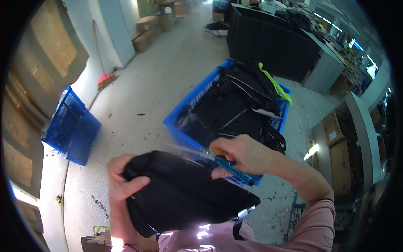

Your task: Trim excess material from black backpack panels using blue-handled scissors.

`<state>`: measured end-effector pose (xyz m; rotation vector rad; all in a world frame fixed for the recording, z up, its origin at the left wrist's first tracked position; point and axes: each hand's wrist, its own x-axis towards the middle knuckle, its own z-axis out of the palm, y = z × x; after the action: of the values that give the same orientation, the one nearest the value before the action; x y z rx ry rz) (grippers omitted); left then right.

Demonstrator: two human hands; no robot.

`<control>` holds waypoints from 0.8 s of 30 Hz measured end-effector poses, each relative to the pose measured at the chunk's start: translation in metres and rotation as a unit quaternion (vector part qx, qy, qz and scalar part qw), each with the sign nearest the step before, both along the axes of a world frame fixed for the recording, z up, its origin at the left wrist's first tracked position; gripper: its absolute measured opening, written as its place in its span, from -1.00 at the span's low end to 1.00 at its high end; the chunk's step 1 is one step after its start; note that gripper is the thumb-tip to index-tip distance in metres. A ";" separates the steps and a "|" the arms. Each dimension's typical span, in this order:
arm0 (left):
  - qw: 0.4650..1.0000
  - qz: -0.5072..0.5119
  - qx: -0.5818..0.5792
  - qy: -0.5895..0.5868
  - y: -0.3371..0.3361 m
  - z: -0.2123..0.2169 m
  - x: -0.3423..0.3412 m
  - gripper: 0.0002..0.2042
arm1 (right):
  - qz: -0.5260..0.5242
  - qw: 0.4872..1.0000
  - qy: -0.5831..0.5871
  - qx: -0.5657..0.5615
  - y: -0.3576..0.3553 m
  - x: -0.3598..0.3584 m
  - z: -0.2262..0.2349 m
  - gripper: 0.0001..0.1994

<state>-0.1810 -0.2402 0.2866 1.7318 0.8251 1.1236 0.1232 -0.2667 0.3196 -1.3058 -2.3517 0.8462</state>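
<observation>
Close in front of my body, my left hand (122,179) is closed on the left edge of a black fabric item (184,193), thumb on top. It looks like a bag, with a strap and a shiny tab at its lower right corner. My right hand (247,153) grips a pair of scissors (228,165) with blue and orange handles. Their blades point left over the item's upper edge and are blurred, so I cannot tell whether they touch it. Just beyond, a blue plastic crate (171,119) holds a heap of black fabric items (235,101) with pale piping and a yellow-green strap.
An empty-looking blue crate (73,126) stands tilted by the left wall. Behind it a broom (105,77) leans there. Cardboard boxes (147,35) line the far wall. A black-draped table (273,42) stands at the back right, a shelf with boxes (339,157) at right.
</observation>
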 end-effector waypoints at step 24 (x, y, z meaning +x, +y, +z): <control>0.987 0.133 -0.058 -0.063 0.027 -0.064 -0.089 -0.50 | -0.179 0.973 0.094 -0.113 -0.139 0.068 -0.150 -0.26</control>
<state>-0.2704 -0.2137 0.2226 1.4690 1.0433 1.3202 0.1913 -0.4059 0.1699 -1.5984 -1.8398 1.0859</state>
